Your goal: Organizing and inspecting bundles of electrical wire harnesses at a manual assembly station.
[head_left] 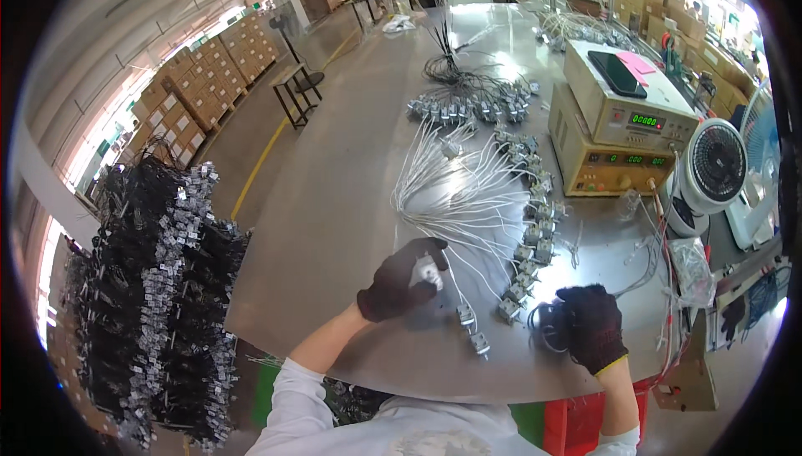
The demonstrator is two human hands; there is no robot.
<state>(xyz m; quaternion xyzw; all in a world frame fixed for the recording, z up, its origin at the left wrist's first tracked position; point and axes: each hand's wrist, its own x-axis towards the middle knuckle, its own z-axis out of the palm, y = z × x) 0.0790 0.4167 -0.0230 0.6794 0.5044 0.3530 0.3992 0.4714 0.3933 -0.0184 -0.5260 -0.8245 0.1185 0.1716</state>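
My left hand [403, 278], in a dark glove, is closed around a small white connector with a white wire leading away from it. My right hand [591, 325], also gloved, grips a coiled bundle of black wire [547, 326] near the table's front edge. Between the two hands lie small grey metal parts [472, 328] on wire ends. A fan of white wires [459, 189] spreads over the metal table [334, 205] beyond my left hand, and a row of grey connectors [535, 230] runs along its right side.
Two beige test instruments with green displays [622, 134] stand at the right, a phone on top. A small white fan [710, 168] sits beside them. A large hanging mass of black wired parts [159, 289] fills the left. Cardboard boxes [200, 80] line the aisle.
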